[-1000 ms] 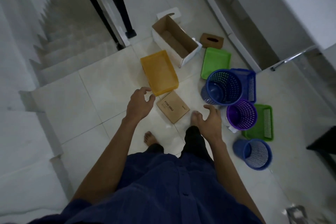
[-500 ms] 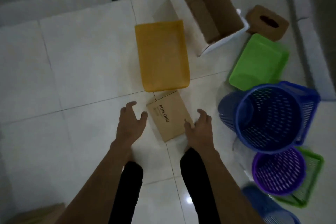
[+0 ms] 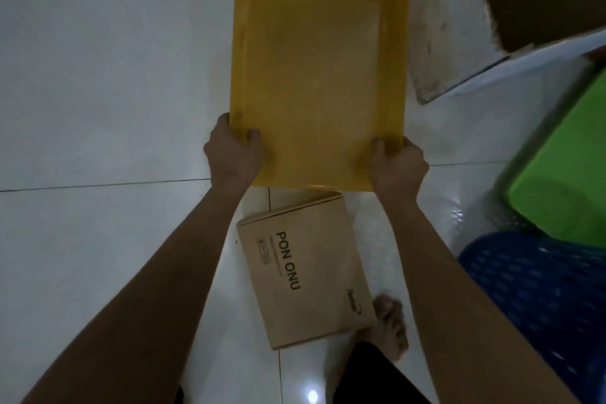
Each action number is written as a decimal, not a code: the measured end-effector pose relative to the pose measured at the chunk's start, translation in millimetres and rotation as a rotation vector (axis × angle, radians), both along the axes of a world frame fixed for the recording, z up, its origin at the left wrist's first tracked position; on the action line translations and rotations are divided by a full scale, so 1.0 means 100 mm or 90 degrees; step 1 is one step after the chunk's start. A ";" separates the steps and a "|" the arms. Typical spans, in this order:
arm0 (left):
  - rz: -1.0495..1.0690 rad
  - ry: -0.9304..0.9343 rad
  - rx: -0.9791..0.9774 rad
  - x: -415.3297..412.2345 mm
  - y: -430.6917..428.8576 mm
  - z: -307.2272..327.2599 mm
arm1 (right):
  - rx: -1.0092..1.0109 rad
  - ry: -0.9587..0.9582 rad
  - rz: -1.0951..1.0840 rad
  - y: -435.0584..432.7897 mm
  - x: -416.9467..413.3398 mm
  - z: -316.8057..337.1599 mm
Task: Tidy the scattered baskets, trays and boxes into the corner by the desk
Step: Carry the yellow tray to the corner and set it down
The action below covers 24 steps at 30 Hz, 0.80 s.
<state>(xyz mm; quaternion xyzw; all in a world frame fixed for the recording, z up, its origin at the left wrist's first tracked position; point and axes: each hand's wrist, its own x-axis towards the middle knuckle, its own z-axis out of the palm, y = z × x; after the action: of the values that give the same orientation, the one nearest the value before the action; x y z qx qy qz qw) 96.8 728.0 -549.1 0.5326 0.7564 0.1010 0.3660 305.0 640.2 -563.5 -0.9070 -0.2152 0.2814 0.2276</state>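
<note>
Likely a home: glossy white floor tiles (image 3: 98, 82), a bare foot (image 3: 390, 328), a yellow plastic tray (image 3: 314, 59)

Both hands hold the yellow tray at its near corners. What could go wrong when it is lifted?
1. The left hand and right hand grip only the near end of the yellow tray, so its far end may droop or slip.
2. The small cardboard box lies beside the bare foot; a step forward could trip on it.

Head-worn wide-angle view, facing steeply down — close above floor (image 3: 98, 75)
</note>
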 end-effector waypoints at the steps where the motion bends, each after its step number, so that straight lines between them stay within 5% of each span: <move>1: -0.008 0.018 0.018 -0.03 0.00 -0.03 | 0.002 -0.022 0.006 0.00 0.01 -0.04; 7: -0.036 0.056 0.089 -0.07 -0.14 0.04 | 0.009 -0.071 0.047 -0.04 -0.04 0.03; 13: 0.032 0.026 0.142 -0.24 -0.17 0.77 | 0.069 -0.105 0.054 -0.04 -0.21 0.80; 24: 0.143 -0.037 0.132 -1.25 -0.82 4.69 | 0.128 -0.023 0.066 -0.38 -1.20 4.84</move>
<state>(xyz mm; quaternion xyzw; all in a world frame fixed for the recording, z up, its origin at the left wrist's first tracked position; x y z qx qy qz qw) -28.4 646.2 -80.4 0.4763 0.7858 0.2340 0.3175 185.3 602.3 -79.9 -0.8723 -0.2931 0.2534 0.2983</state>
